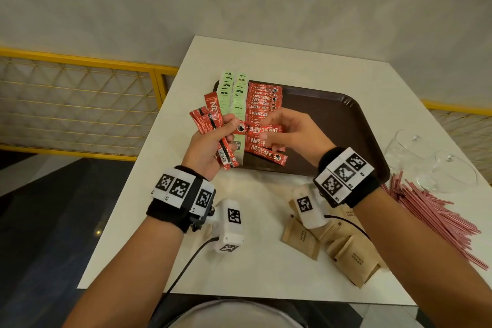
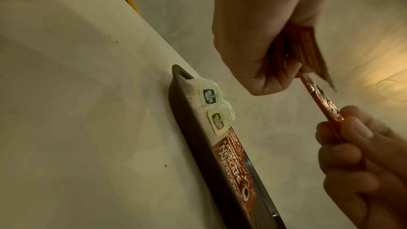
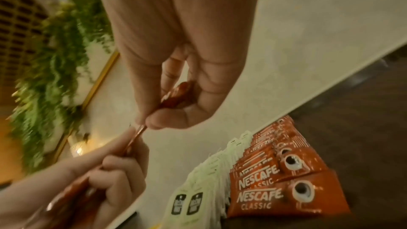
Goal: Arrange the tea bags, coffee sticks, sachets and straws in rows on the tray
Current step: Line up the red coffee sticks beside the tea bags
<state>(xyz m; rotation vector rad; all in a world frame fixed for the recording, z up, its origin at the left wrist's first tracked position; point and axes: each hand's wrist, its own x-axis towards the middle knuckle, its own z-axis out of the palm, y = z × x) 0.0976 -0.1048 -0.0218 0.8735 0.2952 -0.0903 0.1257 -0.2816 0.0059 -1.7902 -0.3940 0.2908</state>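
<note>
A brown tray (image 1: 332,125) lies on the white table (image 1: 266,261). Green tea bags (image 1: 234,96) fill two rows at its left, and red coffee sticks (image 1: 263,104) overlap in a row beside them. My left hand (image 1: 226,132) grips a fanned bunch of coffee sticks (image 1: 210,120) above the tray's left edge. My right hand (image 1: 269,134) pinches one end of a single stick (image 1: 262,129); its other end is at my left thumb. The left wrist view shows this stick (image 2: 319,97) spanning both hands. Brown sugar sachets (image 1: 348,255) and pink straws (image 1: 436,218) lie on the table.
Two clear glasses (image 1: 431,162) stand at the table's right edge beyond the straws. The right half of the tray is bare. A yellow railing (image 1: 80,61) runs left of the table, and the table's front edge is close to my body.
</note>
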